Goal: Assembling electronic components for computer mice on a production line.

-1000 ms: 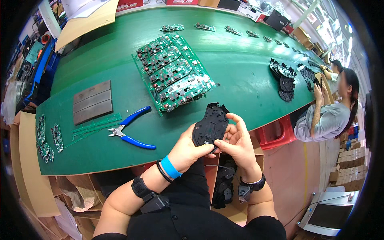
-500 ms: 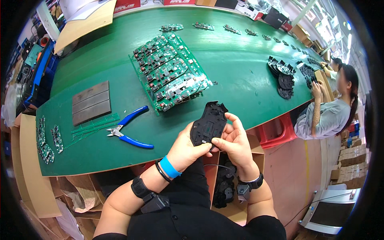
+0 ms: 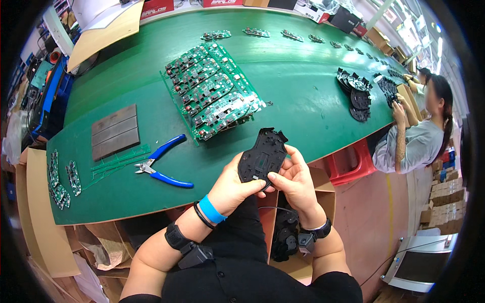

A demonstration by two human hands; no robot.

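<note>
Both of my hands grip one black plastic mouse shell (image 3: 262, 156), its moulded inner side facing up, just beyond the table's front edge. My left hand (image 3: 233, 183) is closed on its left and lower edge, the thumb lying across the lower end. On the opposite edge my right hand (image 3: 298, 183) is closed too, its thumb pressing near the lower right corner. Fingers under the shell are mostly hidden. Beyond it stands a stack of green circuit board panels (image 3: 217, 93) with black parts on top. Blue-handled side cutters (image 3: 171, 180) lie with handles spread to the left.
Dark grey blocks (image 3: 115, 132), green board scraps (image 3: 121, 160) and loose circuit boards (image 3: 73, 178) occupy the left of the green table (image 3: 298, 81). More black shells (image 3: 359, 96) sit toward the right, near a seated person (image 3: 411, 146). A cardboard box (image 3: 323, 202) stands below the edge.
The shell has shifted slightly left in my hands, and both thumbs stay at its lower end. The stack and cutters have not moved on the table.
</note>
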